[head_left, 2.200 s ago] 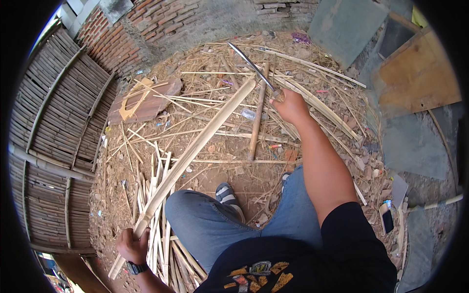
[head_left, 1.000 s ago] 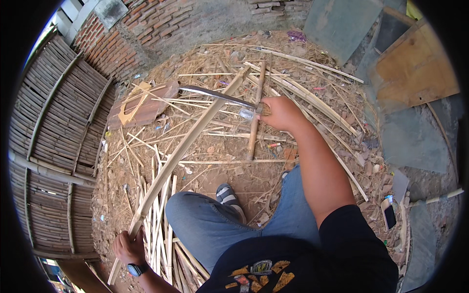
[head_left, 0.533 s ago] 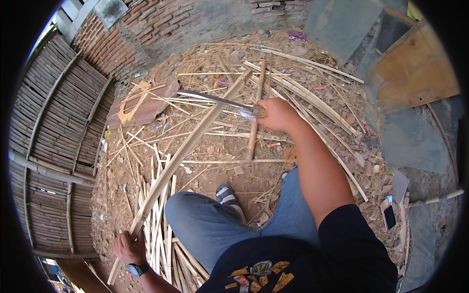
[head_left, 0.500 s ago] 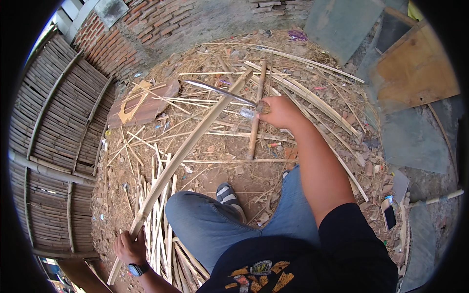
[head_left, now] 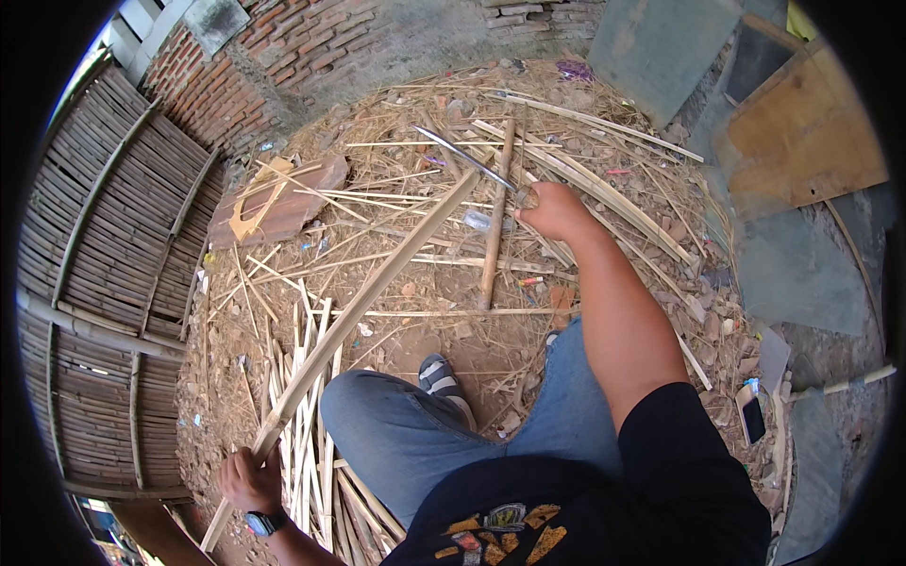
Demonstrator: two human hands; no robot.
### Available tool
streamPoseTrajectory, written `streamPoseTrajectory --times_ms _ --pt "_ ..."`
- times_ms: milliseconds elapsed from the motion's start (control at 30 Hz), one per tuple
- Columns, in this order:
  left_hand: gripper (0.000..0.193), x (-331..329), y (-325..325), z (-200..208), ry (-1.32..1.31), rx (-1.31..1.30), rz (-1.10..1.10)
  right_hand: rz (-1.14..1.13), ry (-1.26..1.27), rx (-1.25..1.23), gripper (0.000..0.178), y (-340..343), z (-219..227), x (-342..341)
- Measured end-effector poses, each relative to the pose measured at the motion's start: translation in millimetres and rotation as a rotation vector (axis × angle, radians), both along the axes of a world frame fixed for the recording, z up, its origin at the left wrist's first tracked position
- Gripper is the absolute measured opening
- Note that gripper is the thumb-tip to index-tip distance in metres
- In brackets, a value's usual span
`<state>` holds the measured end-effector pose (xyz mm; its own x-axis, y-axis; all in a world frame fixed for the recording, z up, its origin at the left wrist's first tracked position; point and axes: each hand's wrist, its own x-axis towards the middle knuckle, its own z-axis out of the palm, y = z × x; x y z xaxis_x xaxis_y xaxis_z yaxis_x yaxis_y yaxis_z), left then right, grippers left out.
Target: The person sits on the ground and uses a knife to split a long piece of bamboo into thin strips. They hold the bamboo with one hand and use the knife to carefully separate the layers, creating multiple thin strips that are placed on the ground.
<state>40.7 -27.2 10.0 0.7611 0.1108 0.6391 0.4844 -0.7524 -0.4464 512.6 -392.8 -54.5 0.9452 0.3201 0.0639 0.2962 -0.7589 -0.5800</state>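
My left hand (head_left: 250, 481), with a watch on its wrist, is wrapped round the lower part of a long split bamboo strip (head_left: 359, 307). The strip slants up and away to the right, its far end close to a round bamboo pole (head_left: 493, 245) lying on the ground. In my right hand (head_left: 557, 209) is the handle of a long machete (head_left: 462, 156). Its blade points to the far left, above the strip's far end and across the pole. The blade looks apart from the strip, though the exact gap is hard to judge.
Thin bamboo strips (head_left: 307, 415) are heaped beside my left knee, with several longer strips (head_left: 604, 189) at the far right. A brown board (head_left: 316, 193) lies far left. A bamboo wall (head_left: 104, 274) stands left, a brick wall (head_left: 311, 57) behind. A phone (head_left: 752, 417) lies at right.
My right hand has moved slightly right with the machete, whose blade has swung off the strip to the right. The strip's far end has come a little nearer; my left hand has kept its place.
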Motion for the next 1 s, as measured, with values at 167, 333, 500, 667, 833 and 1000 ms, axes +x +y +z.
streamPoseTrajectory --times_ms 167,333,500,667,833,1000 --pt "0.046 6.1 -0.4 -7.7 -0.036 -0.082 -0.036 0.272 -0.039 -0.020 0.050 31.1 15.3 -40.9" --pt "0.043 24.2 -13.2 -19.8 -0.035 -0.304 -0.021 0.436 -0.120 -0.059 0.036 51.6 37.2 -71.8" --pt "0.042 25.5 -10.4 -7.7 -0.050 -0.252 -0.017 -0.055 0.044 0.208 0.047 5.8 -12.8 13.1" --pt "0.044 -11.7 25.9 -24.2 -0.044 -0.553 0.150 -0.364 0.461 0.791 0.030 -19.1 -46.6 37.5" --pt "0.050 -44.1 40.2 -54.2 -0.038 -0.580 0.422 -0.422 0.268 0.899 0.030 -21.0 -23.8 27.5" --pt "0.060 -89.9 50.3 -86.6 0.040 -0.626 0.716 -0.424 0.241 0.816 0.028 -27.8 -21.3 23.7"
